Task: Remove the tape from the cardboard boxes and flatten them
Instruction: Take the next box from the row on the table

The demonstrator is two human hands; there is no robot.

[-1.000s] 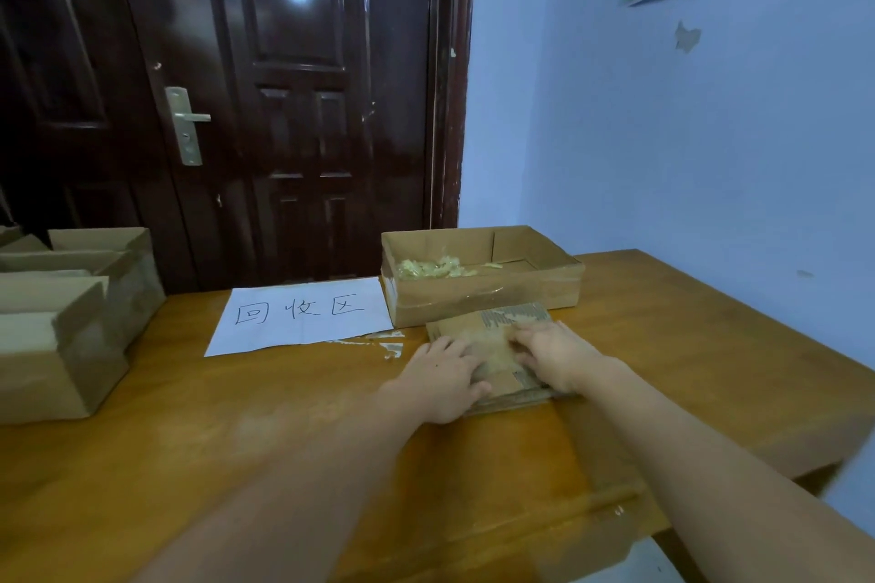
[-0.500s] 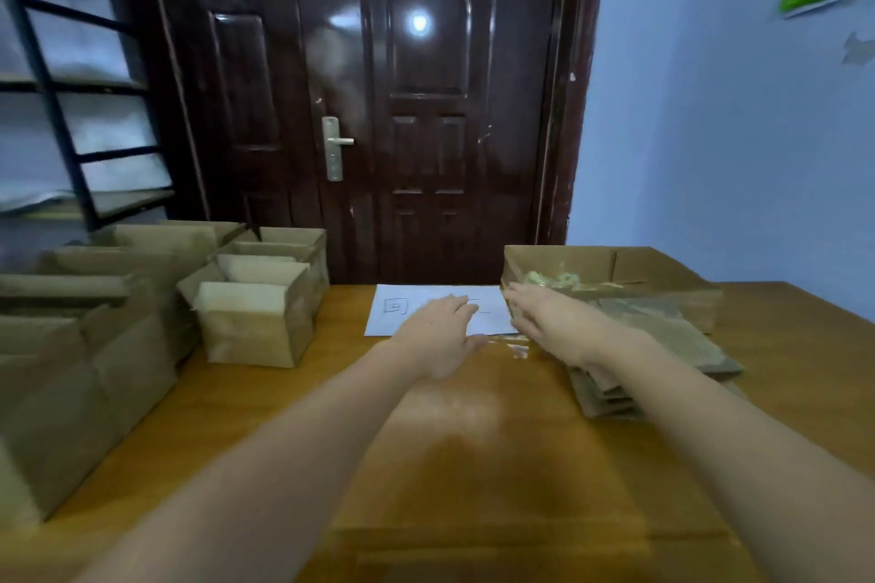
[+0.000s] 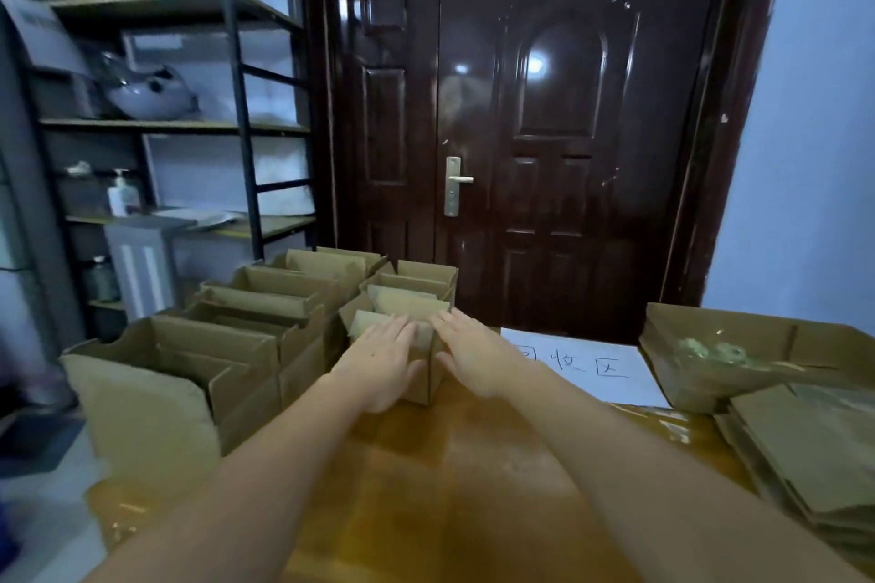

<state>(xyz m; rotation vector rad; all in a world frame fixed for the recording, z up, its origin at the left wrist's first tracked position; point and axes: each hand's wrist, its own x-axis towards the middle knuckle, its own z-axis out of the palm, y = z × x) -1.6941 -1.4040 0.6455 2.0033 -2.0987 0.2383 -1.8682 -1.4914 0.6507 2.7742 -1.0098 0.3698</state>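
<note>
A small open cardboard box (image 3: 421,381) stands on the wooden table (image 3: 473,464) just ahead of me. My left hand (image 3: 383,362) lies with straight fingers against its near left side and top flap. My right hand (image 3: 473,353) reaches with straight fingers to its right side. Neither hand grips it. Several more open cardboard boxes (image 3: 265,298) stand in rows to the left and behind it. A stack of flattened boxes (image 3: 805,445) lies at the right edge of the table.
A shallow cardboard tray (image 3: 682,374) with crumpled tape inside sits at the right. A white paper sign (image 3: 582,367) lies between it and the boxes. A dark door (image 3: 544,133) stands behind the table, and a metal shelf rack (image 3: 189,123) is at the left.
My view has swung left from the flattened stack to the standing boxes. Both hands left the stack, moved left across the table and now reach the small open box.
</note>
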